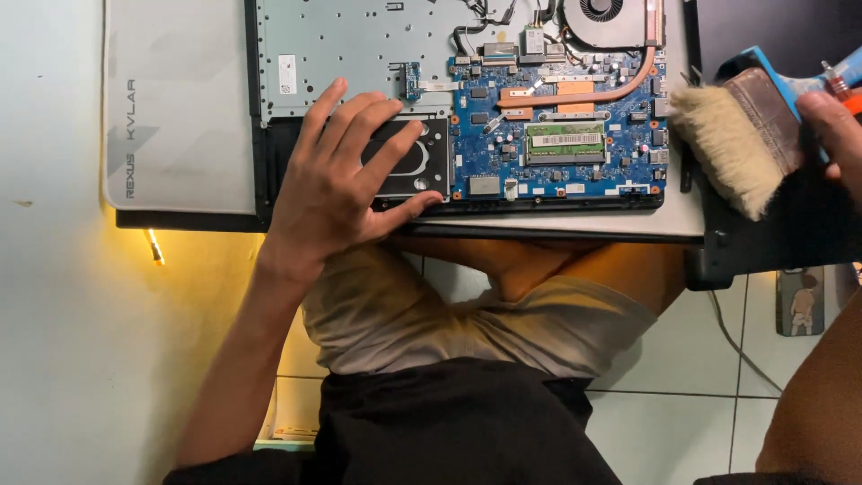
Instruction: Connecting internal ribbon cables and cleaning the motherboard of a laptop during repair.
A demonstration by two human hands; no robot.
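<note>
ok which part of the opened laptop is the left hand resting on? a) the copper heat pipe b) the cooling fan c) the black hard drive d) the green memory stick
c: the left hand lies spread flat over the black hard drive, left of the blue board.

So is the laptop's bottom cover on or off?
Off. The laptop lies with its insides bare: the blue circuit board, copper pipe and fan all show. The left hand rests on the drive bay.

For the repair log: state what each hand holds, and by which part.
Right hand holds a paintbrush by its blue handle end. Left hand holds nothing; it lies flat on the hard drive.
</note>
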